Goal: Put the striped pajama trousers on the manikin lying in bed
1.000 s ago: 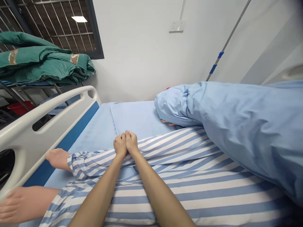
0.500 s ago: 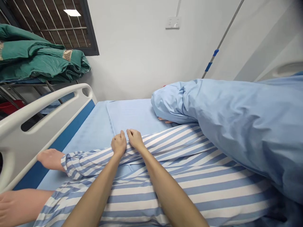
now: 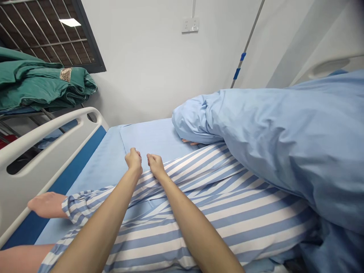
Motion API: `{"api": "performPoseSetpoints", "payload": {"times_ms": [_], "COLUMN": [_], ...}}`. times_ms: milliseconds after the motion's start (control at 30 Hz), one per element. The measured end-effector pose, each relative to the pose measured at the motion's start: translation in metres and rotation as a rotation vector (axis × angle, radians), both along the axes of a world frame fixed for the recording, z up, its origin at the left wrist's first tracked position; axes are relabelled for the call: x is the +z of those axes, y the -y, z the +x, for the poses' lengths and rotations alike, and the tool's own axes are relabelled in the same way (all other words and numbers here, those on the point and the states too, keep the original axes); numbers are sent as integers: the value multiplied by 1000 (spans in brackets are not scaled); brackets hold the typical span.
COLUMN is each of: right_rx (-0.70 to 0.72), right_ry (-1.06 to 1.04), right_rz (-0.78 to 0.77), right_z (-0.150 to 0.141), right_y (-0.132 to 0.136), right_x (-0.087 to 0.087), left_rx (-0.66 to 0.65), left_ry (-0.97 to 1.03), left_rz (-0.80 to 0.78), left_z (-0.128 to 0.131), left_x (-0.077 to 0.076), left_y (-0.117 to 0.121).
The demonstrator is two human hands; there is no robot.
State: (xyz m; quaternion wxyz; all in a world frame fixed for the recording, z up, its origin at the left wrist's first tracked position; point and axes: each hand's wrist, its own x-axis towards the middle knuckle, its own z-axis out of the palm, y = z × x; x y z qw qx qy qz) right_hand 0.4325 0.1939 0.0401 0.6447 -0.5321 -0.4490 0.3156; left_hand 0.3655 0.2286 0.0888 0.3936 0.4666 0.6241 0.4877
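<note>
My left hand and my right hand are curled at the upper fold of a blue-and-white striped patient gown, with a small gap between them. The gown covers a person lying on the bed, and its creases gather at my hands. That person's hand sticks out of a striped cuff at the left. A pale blue duvet lies bunched over the right side, with fingers or toes showing under its edge.
A white bed rail with a blue lower band runs along the left. A pale blue sheet covers the mattress. Behind the rail lie folded green blankets on a metal rack. A wall socket and a metal pole stand ahead.
My hands, touching a second ago, have moved apart and slid toward the left of the view along the gown's fold. The whole scene has shifted left as my head turned.
</note>
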Motion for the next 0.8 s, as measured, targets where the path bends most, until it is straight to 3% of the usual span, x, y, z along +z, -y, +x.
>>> {"api": "performPoseSetpoints", "payload": {"times_ms": [67, 233, 333, 467, 567, 700, 800], "right_rx": [10, -53, -90, -82, -32, 2, -9], "right_ry": [-54, -150, -122, 35, 209, 471, 499], "right_rz": [-2, 1, 1, -136, -250, -212, -146], "right_z": [2, 4, 2, 6, 20, 38, 44], "right_y": [-1, -1, 0, -2, -3, 1, 8], "right_x": [0, 0, -1, 3, 19, 42, 39], "left_rx": [1, -124, -166, -160, -151, -184, -190], "left_ry": [-73, -460, -607, -688, -711, -737, -724], "left_rz": [21, 103, 98, 58, 41, 56, 72], "left_z": [10, 15, 13, 13, 15, 17, 17], "left_x": [0, -27, -34, -31, -30, -32, -33], "left_y": [4, 30, 36, 34, 35, 38, 38]}}
